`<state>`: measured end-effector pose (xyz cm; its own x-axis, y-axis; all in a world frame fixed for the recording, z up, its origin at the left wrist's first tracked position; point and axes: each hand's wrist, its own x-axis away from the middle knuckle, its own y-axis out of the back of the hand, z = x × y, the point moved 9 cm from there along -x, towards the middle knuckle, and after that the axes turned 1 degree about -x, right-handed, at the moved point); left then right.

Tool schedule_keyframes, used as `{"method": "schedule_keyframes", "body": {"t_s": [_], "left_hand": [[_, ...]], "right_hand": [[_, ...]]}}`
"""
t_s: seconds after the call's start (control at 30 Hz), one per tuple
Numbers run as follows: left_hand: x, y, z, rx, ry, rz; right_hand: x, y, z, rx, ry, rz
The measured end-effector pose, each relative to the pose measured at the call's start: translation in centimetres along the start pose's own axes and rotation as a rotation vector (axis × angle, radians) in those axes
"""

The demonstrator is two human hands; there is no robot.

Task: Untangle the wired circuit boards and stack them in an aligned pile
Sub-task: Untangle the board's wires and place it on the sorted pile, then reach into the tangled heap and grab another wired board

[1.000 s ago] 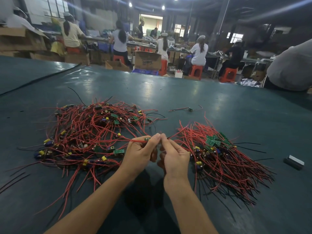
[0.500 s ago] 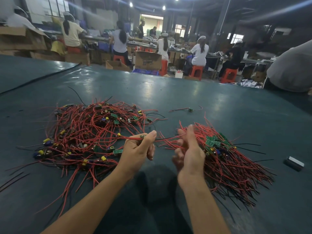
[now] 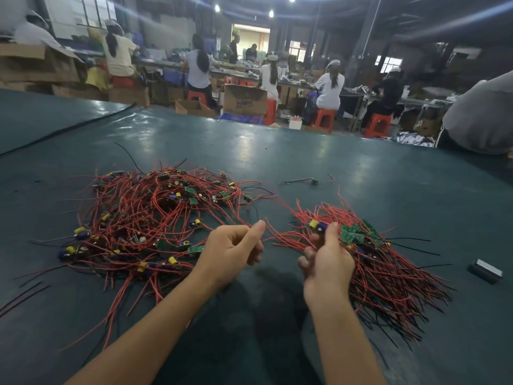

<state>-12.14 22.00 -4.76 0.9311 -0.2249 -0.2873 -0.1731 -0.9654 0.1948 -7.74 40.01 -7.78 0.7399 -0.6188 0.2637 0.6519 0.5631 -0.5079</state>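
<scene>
**Holding one board beside the sorted pile**

The dark green surface is carrying everything. A big tangled heap of red-wired boards is lying toward its left side. A smaller combed pile is lying toward the right, its wires fanning toward the near edge. Between them the left hand is curling its fingers, thumb pinching a red wire. The right hand is pinching one board at the pile's left edge. A grey block is sitting near the right edge, and a stray board is lying farther back.
</scene>
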Motion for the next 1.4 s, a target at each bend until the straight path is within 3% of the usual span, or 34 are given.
{"method": "schedule_keyframes", "body": {"t_s": [0.13, 0.2, 0.27, 0.37, 0.43, 0.6, 0.73, 0.93, 1.13, 1.4], "left_hand": [[-0.2, 2.8, -1.6, -0.262, -0.254, -0.208], [-0.4, 4.1, -1.1, -0.506, -0.262, -0.286], [-1.1, 5.4, 1.1, -0.817, -0.094, -0.303], [-1.5, 6.7, 5.4, -1.095, 0.266, -0.125], [-1.5, 6.7, 6.6, -1.172, 0.326, -0.073], [-1.5, 7.4, 5.0, -1.087, 0.213, -0.234], [-1.4, 7.2, 4.3, -0.983, 0.130, -0.235], [0.3, 6.7, -2.1, -0.720, -0.336, -0.473], [2.7, 3.4, -6.4, -0.604, -0.747, -0.414], [3.4, 1.4, -6.7, -0.560, -0.822, -0.296]], "right_hand": [[-0.7, 1.6, -0.6, -0.190, -0.177, -0.068], [-0.5, 1.9, -0.6, -0.223, -0.183, -0.078], [-0.3, 2.0, -0.8, -0.280, -0.196, -0.094], [-0.2, 2.1, -0.9, -0.434, -0.225, -0.129], [-0.2, 1.9, -1.0, -0.481, -0.250, -0.124], [-0.1, 0.7, -1.6, -0.455, -0.350, 0.037], [0.2, -0.3, -1.5, -0.395, -0.338, 0.130], [1.7, -2.6, -2.4, -0.120, -0.360, 0.308], [3.9, -4.9, -3.2, 0.354, -0.157, 0.497], [4.2, -5.2, -1.3, 0.253, 0.109, 0.433]]}}
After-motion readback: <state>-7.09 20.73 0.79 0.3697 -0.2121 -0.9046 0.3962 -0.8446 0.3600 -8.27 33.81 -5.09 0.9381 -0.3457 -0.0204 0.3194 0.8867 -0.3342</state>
